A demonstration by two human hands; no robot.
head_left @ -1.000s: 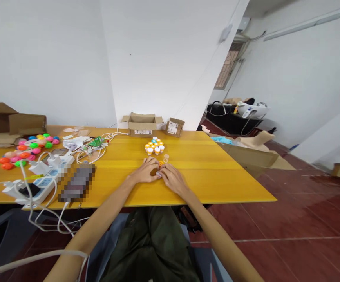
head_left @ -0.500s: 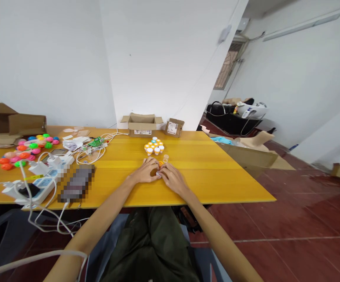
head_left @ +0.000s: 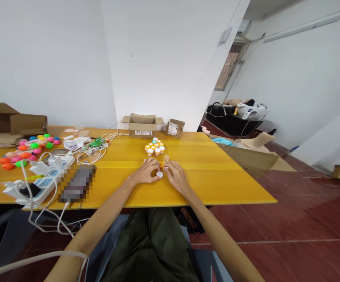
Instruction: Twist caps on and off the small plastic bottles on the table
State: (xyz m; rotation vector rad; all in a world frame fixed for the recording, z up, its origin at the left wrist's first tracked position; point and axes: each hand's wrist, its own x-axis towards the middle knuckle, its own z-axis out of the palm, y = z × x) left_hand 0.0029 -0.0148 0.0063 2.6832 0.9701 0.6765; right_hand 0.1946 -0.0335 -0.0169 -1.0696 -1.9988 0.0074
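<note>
Low over the table (head_left: 211,172), my left hand (head_left: 146,171) pinches a small white round piece (head_left: 160,174) between thumb and fingertips, its flat face turned up. My right hand (head_left: 176,176) is just to the right, thumb and fingers closed together; a tiny pale bit shows at their tips, too small to name. An orange ring-like piece (head_left: 161,165) sits between the two hands, partly hidden by the fingers. Just beyond my right fingertips stands a small clear cup-like piece (head_left: 166,158). Farther back is a cluster of small white-and-orange capped containers (head_left: 154,147).
An open cardboard box (head_left: 142,127) and a smaller box (head_left: 175,128) stand against the wall. To the left lie a power strip (head_left: 51,178) with cables, a blurred dark phone-like object (head_left: 77,184), a green circuit board (head_left: 97,141) and colourful balls (head_left: 26,152).
My right hand has drawn slightly right, away from the white round piece, which now shows fully in my left fingers. My left hand has hardly moved.
</note>
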